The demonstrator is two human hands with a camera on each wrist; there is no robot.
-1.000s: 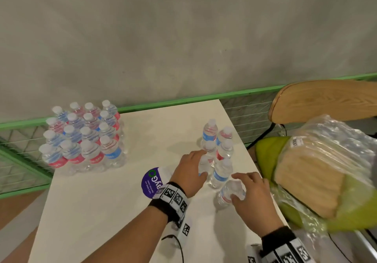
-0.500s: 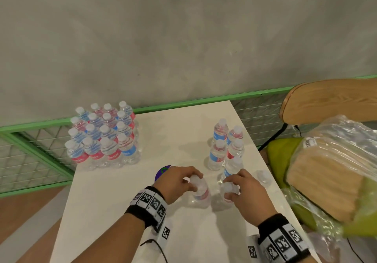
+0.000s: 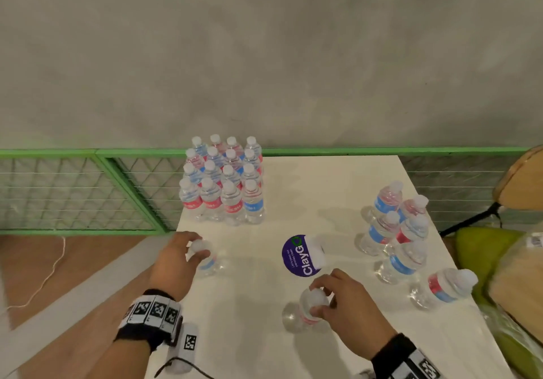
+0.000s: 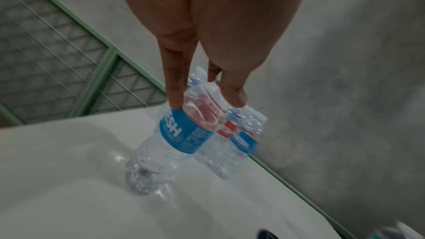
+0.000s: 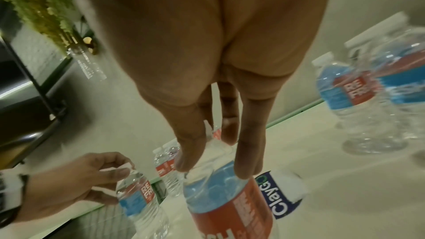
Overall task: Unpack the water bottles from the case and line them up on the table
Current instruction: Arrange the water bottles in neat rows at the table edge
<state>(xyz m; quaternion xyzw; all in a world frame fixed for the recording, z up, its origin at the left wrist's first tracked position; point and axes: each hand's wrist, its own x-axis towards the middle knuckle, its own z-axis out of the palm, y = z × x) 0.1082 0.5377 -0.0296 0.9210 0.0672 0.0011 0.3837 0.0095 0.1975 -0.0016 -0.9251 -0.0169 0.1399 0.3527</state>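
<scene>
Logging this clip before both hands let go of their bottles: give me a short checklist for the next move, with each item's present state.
1. Left hand grips the left bottle near its cap: ok.
2. Right hand grips the right bottle at its neck: ok.
3. Left bottle's base on the table: ok, wrist view shows contact.
4. Right bottle's base on the table: cannot tell, it looks tilted.
5. Held bottles clear of the block of bottles: ok.
6. Loose group at the right lined up: not ok, it stands scattered.
</scene>
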